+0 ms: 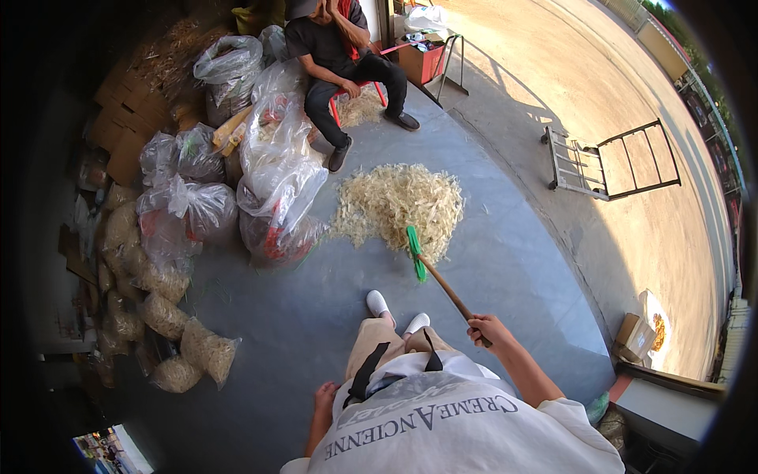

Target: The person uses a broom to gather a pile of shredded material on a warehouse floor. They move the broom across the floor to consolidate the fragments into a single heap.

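Observation:
Before me a heap of pale, thin dried strips (pixel 408 201) is spread on the grey floor (pixel 284 308). My right hand (pixel 490 330) grips the wooden handle (pixel 447 286) of a broom near its end. The broom's narrow green head (pixel 417 255) rests against the near edge of the heap, and a few strips lie around it. At my left side, my left hand (pixel 325 396) hangs low beside my hip. Its fingers look loosely curled, but whether they are closed is unclear, and it seems to touch only my clothes.
Another person (pixel 337 65) sits on a red stool beyond the heap. Large clear plastic bags (pixel 278 172) stand left of it, with several smaller filled bags (pixel 207 349) nearer me. Outside on the right are a metal platform trolley (pixel 610 160) and a cardboard box (pixel 633 338).

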Demonstrator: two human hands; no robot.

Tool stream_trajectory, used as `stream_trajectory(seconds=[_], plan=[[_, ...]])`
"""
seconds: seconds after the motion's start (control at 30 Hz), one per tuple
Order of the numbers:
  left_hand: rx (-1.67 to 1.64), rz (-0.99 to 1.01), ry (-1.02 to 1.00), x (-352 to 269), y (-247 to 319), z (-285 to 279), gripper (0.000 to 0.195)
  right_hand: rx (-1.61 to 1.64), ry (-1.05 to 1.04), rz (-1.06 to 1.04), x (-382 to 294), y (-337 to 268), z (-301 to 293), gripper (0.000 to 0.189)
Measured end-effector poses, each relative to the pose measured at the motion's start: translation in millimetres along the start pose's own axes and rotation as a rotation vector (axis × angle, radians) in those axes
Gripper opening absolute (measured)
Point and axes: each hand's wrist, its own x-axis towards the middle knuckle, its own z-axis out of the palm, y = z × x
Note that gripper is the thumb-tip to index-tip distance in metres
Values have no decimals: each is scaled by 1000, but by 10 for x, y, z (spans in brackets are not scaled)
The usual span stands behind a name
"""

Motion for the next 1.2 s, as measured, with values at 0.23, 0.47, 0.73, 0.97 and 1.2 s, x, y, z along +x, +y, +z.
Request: stream_trajectory(seconds=[0.23,0.47,0.73,0.97,1.2], plan=[[-98,-167,2,332,386,27,29,-50,45,-2,365,49,192,6],[-204,-32,-57,430,980,172,29,-150,18,-78,671,-3,463,5],[-5,-108,-36,472,963,33,31,-212,93,-112,491,55,328,27],[188,-75,-46,563,993,-88,27,-12,174,-50,-96,185,67,21],[-111,-140,-101,709,1344,69,29,-26,293,-46,59,383,90,6]])
